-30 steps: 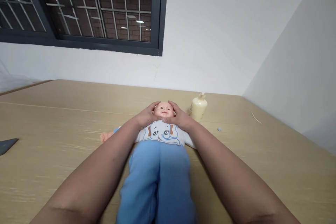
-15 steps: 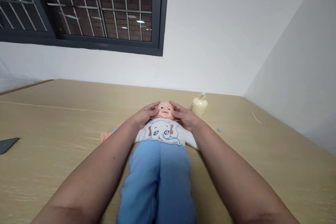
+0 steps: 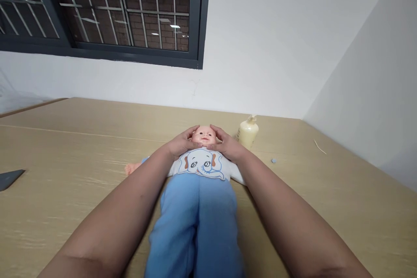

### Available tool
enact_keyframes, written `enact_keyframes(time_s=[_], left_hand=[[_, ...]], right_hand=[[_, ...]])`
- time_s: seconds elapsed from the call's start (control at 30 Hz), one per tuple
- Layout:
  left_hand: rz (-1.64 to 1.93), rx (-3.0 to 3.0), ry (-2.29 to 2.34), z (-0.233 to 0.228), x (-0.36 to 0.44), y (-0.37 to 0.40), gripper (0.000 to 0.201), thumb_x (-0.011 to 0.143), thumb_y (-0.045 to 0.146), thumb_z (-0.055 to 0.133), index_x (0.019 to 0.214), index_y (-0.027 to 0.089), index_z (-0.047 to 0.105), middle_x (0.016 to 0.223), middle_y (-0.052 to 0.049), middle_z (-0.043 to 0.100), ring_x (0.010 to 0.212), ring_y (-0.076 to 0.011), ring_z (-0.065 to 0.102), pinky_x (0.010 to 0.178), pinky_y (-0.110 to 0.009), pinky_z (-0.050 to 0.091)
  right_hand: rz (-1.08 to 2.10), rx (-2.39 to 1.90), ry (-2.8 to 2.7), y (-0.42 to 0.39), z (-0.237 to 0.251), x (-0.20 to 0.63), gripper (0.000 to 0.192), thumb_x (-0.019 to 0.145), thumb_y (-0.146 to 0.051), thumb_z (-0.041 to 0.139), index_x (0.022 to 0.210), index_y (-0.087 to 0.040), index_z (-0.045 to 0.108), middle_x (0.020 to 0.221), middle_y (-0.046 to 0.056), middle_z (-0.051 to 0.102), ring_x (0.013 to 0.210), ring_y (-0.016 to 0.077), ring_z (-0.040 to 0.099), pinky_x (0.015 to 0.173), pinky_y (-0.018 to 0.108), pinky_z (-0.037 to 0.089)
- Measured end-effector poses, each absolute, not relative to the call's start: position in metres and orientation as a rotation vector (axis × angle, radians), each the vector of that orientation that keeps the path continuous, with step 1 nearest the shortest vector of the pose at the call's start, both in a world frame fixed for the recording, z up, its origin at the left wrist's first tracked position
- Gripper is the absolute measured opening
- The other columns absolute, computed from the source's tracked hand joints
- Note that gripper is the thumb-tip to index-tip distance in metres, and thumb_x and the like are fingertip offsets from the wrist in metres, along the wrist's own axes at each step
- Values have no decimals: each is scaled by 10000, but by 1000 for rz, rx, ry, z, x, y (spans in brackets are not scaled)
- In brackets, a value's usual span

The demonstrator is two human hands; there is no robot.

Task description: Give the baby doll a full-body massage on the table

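Observation:
A baby doll (image 3: 198, 208) lies on its back on the wooden table, its head away from me and its legs toward me. It wears blue trousers and a white top with an elephant patch (image 3: 202, 164). My left hand (image 3: 183, 143) cups the left side of the doll's head (image 3: 204, 134), thumb by the chin. On the other side my right hand (image 3: 226, 144) curves round the head, its thumb near the chin too. The doll's face shows between my hands. My left forearm covers part of one doll arm, whose hand (image 3: 132, 168) sticks out at the left.
A cream pump bottle (image 3: 247, 134) stands beyond my right hand. A small blue-grey piece (image 3: 273, 160) and a thin pale strip (image 3: 319, 147) lie on the table (image 3: 81, 147) at right. A dark flat object (image 3: 11, 179) is at the left edge. Behind are a white wall and a barred window (image 3: 130, 8).
Both my thumbs have slid from the doll's cheeks down to its chin. My hands stay at the sides of its head, and the doll lies as before.

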State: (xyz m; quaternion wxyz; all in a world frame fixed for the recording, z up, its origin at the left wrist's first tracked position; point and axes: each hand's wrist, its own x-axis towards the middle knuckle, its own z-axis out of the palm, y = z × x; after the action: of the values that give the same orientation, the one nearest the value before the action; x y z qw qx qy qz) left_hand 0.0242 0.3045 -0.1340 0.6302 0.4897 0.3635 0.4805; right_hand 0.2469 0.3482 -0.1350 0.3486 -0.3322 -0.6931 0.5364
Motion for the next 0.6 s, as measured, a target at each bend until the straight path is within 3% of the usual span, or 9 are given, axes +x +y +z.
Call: enact_keyframes(time_s=[0.13,0.23,0.33,0.5,0.6], left_hand=[[1082,1089,729,-136,19,308,928,601,264,940,1439,215,542,1360,-190,628,1131,-354,679,1001,-507,518],[1136,1033,758,-136,20,309,878,649,335,917,1434,208,545,1368,-193,625,1141,-357,673,1001,-517,516],[1127,1042,789,-135,24,307,915,651,335,919,1460,230,505,1404,-181,602,1180,-354,654,1014,-502,511],[1113,1180,932,-130,29,303,1155,524,236,978,1524,240,400,1435,-185,570,1261,-383,595,1034,-481,500],[1103,1208,923,-132,28,304,1165,539,244,971,1539,232,374,1429,-195,572,1269,-384,589,1036,-487,497]], right_hand=[[1693,-727,-1645,350,-136,253,1041,699,-346,890,1563,-328,309,1676,49,232,1463,287,407,1158,437,433],[1779,-730,-1567,351,-136,252,974,771,-406,829,1572,-338,278,1655,58,294,1396,277,498,1155,449,434],[1670,-808,-1619,350,-137,248,911,810,-482,774,1567,-338,288,1607,65,387,1379,274,513,1161,470,418],[1318,-966,-1844,347,-135,242,1111,668,-485,888,1570,-295,268,1551,115,448,1408,318,466,1158,497,403],[1259,-971,-1880,346,-135,241,1135,643,-481,901,1568,-287,273,1551,126,446,1415,319,457,1160,493,399]])
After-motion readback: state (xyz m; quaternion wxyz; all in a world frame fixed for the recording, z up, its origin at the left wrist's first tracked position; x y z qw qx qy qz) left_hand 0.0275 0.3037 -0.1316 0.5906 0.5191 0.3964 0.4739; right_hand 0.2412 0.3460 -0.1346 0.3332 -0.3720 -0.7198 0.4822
